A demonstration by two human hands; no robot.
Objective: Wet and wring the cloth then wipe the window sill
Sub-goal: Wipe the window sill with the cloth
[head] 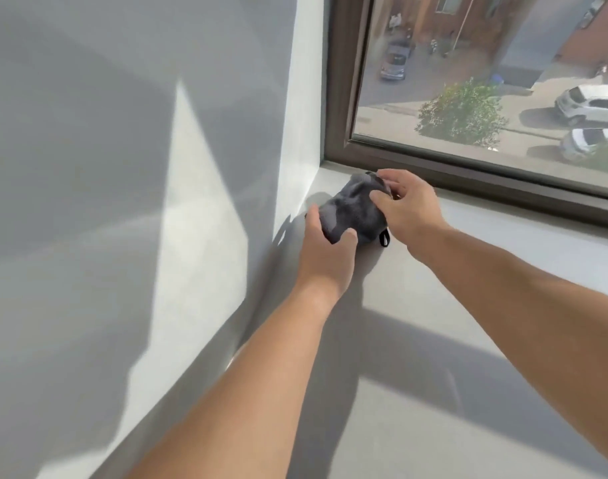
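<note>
A bunched dark grey cloth (352,210) with a small black loop at its near edge rests on the pale grey window sill (468,305), close to the sill's far left corner. My left hand (325,252) grips the cloth's near left side, thumb on top. My right hand (404,205) holds its far right side, fingers curled over the top. Both forearms reach in from the bottom of the view.
The white side wall (157,202) of the window recess rises directly left of the cloth. The dark brown window frame (485,174) runs along the sill's far edge, with glass above it showing a street and parked cars. The sill extends right and toward me.
</note>
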